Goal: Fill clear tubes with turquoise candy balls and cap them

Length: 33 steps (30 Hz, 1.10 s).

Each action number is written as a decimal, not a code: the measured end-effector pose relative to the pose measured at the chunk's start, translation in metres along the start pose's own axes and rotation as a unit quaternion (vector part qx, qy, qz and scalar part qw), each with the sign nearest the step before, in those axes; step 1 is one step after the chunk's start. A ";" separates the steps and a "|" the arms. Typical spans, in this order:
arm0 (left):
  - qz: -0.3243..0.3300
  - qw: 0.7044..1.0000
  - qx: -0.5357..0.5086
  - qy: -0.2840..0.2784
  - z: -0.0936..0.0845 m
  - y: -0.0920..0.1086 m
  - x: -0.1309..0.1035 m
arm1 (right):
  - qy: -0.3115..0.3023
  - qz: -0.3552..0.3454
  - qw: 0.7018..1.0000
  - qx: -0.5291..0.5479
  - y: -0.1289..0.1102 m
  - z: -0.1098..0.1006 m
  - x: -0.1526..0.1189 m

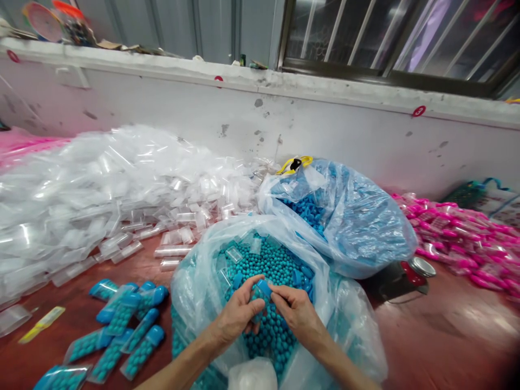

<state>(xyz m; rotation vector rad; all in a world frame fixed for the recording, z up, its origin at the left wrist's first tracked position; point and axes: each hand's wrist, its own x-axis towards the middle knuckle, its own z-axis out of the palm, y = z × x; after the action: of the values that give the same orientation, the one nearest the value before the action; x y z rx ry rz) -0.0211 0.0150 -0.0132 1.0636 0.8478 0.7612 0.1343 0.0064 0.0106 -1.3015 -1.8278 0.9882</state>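
Over an open plastic bag [203, 260] of teal beads [270, 260], my left hand [238, 311] is closed around a small clear container [257, 296] with teal beads inside. A blue cap [265, 287] sits at its upper end. My right hand [298, 311] pinches the edge of this cap with thumb and fingertips. Whether the cap is fully seated cannot be made out. A few clear empty containers [234, 254] lie on the beads. On the red table to the left is a loose group of capped, bead-filled containers [122, 314].
Clear empty containers [122, 184] are heaped at the left. Behind the beads stands a bag of blue caps [304, 208]. Pink packs [450, 233] are piled at the right, near a metal-lidded jar [422, 267]. A yellow cutter [43, 324] lies at the left.
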 end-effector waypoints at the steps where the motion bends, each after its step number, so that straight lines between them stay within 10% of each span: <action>1: -0.002 1.000 0.005 0.004 0.001 0.001 -0.001 | -0.001 -0.015 1.000 -0.027 -0.002 -0.001 0.000; 21: -0.001 0.999 0.035 -0.003 0.011 0.007 -0.007 | -0.101 -0.080 0.990 -0.065 0.001 -0.016 -0.016; 27: 0.078 0.977 0.151 0.132 0.019 0.001 -0.006 | 0.020 -0.090 0.989 -0.116 0.013 0.006 -0.021; 33: 0.002 0.998 0.061 -0.010 0.004 0.008 -0.006 | -0.078 0.032 0.987 0.138 0.005 -0.013 -0.009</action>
<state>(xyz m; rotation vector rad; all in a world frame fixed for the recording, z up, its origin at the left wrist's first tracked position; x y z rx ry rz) -0.0218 0.0103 -0.0033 1.1789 0.8834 0.7077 0.1496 0.0013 0.0120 -1.1449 -1.6951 1.3585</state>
